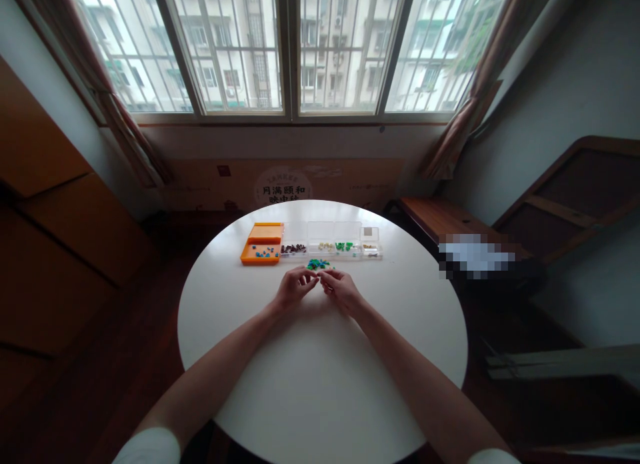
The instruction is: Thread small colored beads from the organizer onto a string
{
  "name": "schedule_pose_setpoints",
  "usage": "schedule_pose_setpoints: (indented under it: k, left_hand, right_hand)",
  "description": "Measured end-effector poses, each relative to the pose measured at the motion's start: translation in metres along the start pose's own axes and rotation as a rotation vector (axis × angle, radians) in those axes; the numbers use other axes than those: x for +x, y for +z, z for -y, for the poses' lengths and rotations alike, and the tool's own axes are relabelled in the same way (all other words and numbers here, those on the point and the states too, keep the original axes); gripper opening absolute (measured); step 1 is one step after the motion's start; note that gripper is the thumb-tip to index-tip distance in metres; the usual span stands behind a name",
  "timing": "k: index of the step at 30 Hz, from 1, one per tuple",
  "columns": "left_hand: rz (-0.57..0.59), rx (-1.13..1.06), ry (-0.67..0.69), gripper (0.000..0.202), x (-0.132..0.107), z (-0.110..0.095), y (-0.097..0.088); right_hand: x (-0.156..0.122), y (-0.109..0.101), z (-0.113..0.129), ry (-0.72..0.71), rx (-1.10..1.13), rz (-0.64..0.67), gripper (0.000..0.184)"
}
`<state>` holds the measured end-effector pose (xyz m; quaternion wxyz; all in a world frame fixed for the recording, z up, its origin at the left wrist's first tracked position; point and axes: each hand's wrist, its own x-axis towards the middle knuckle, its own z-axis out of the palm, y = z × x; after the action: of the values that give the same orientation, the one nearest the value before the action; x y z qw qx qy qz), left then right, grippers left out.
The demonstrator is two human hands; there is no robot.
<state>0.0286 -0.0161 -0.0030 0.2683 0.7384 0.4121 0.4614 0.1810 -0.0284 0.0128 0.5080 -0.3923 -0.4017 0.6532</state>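
My left hand [295, 287] and my right hand [341, 289] meet over the far middle of a round white table [320, 371]. Both have their fingers pinched together, tips almost touching, on something too small to make out. Just beyond the fingertips lies a small heap of green and blue beads [318, 265]. Behind it stands a row of clear plastic boxes [331, 241] holding dark, pale and green beads. At the row's left end is an orange box [261, 245] with blue beads inside.
A barred window [290, 47] with curtains fills the far wall. A cardboard box [283, 184] stands below it. A wooden bench [440, 221] and a leaning wooden frame [575, 197] are at the right, wooden cupboards [55, 231] at the left.
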Motion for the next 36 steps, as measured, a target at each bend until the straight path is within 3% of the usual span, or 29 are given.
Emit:
schedule_pose_setpoints:
  k: [16, 36]
  left_hand:
    - [-0.078, 0.042, 0.013, 0.022, -0.0004, -0.0054, -0.0012]
    - [-0.053, 0.047, 0.029, 0.020, -0.0005, -0.0047, -0.0008]
  right_hand:
    - [0.0006, -0.0017, 0.0021, 0.000, -0.017, 0.001, 0.032]
    - [0.0024, -0.0041, 0.0001, 0.009, -0.003, 0.020, 0.027]
